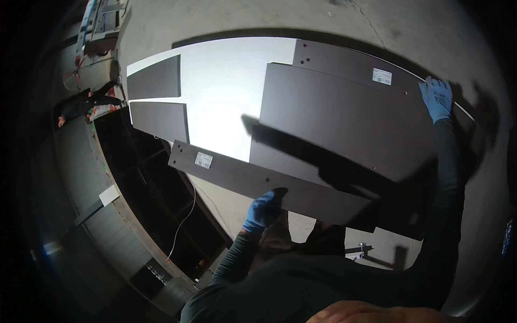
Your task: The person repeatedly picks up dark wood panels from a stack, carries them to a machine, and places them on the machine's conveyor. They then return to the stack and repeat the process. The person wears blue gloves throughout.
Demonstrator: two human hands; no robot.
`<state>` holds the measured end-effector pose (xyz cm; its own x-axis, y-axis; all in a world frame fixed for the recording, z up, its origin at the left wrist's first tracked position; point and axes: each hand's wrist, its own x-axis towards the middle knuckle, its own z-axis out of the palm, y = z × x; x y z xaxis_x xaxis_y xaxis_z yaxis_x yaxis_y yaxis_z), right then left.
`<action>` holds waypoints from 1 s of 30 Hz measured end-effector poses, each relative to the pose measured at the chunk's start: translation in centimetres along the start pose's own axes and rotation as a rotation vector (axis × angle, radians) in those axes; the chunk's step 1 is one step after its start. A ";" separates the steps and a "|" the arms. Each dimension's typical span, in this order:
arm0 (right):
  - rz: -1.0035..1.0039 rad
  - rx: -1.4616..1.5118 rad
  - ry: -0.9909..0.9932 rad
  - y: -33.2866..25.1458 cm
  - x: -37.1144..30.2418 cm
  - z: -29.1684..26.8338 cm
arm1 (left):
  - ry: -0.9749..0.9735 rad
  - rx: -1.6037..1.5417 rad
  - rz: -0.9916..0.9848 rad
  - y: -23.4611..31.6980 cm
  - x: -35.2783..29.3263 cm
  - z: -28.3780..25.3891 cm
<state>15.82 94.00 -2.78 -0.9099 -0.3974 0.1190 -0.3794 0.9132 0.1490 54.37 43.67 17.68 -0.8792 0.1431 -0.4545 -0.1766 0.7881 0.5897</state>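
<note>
My gloved left hand (264, 210) grips the near edge of a long, narrow dark board (231, 175), which has a white label and small holes. At the far right, my gloved right hand (437, 98) is closed over the far edge of another long dark board (344, 62), also labelled and drilled. A wide dark panel (318, 116) lies between the two boards, partly overlapping the far one. Below them all is a white surface (218, 102), brightly lit. Two smaller dark panels (156, 77) rest side by side at its left end.
On the left stands a dark, open-framed unit (145, 172) with compartments, and a thin white cable (186, 220) hangs by it. Another person (91, 102) is at the far left. Concrete floor (242, 19) surrounds the work. A metal fitting (365, 248) shows near my legs.
</note>
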 end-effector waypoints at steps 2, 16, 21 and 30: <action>0.006 0.024 -0.011 -2.4 -0.1 -2.8 | -0.010 -0.072 0.023 -0.3 -0.3 -0.3; 0.123 1.128 -0.761 -40.9 -11.2 -23.3 | -0.002 -1.572 -0.249 -11.4 -1.3 -2.7; 0.451 1.254 -0.501 -52.4 -1.3 -22.9 | 0.080 -1.343 -0.096 -26.3 5.3 -17.9; 0.375 0.745 -0.160 -65.1 34.3 -15.3 | 0.689 0.504 -0.148 -54.5 26.1 -42.3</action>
<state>11.84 19.52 6.63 -0.9890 -0.0905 -0.1168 -0.0087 0.8250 -0.5651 22.36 -20.86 1.96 -0.9636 -0.2485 0.0984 -0.2368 0.9645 0.1164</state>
